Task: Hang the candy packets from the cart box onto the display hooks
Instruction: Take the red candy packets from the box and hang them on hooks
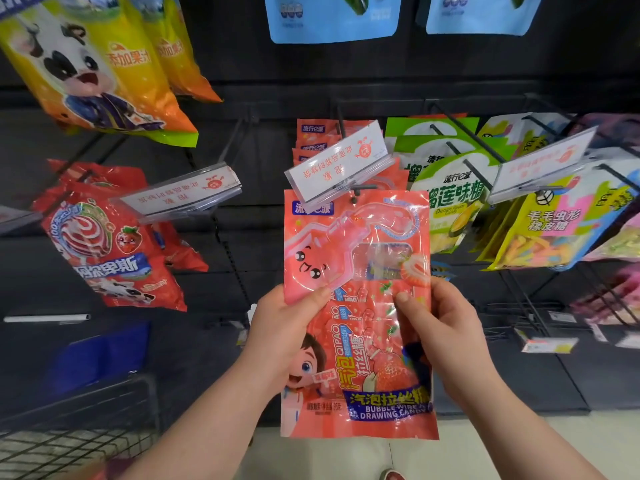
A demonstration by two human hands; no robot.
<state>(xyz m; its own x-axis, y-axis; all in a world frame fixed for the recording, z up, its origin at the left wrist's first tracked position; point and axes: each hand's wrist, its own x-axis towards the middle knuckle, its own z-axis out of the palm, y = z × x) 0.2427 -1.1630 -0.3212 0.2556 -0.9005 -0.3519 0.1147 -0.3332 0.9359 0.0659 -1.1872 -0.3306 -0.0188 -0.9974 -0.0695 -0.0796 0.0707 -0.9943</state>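
Pink and glossy, the candy packet [356, 341] stands upright between my hands, held up in front of the display. My left hand [280, 327] pinches its left edge, thumb pressed on the front and fingers hidden behind. My right hand [446, 334] pinches the right edge the same way, thumb on the front. Above my hands, the packet's top hole sits right at the tip of a black hook [362, 187], though I cannot tell whether the tip is through it. A clear label holder [339, 162] tilts just above that tip, and more pink packets [313, 133] of the same kind hang behind it. Up and to the right of my right hand hang green packets [446, 199], then yellow packets [547, 233] further out. Up and to the left of my left hand hang red strawberry packets [110, 251], with yellow panda bags [86, 64] higher. Blue packets [332, 22] hang at the very top. Below my left forearm is the wire cart [76, 434].
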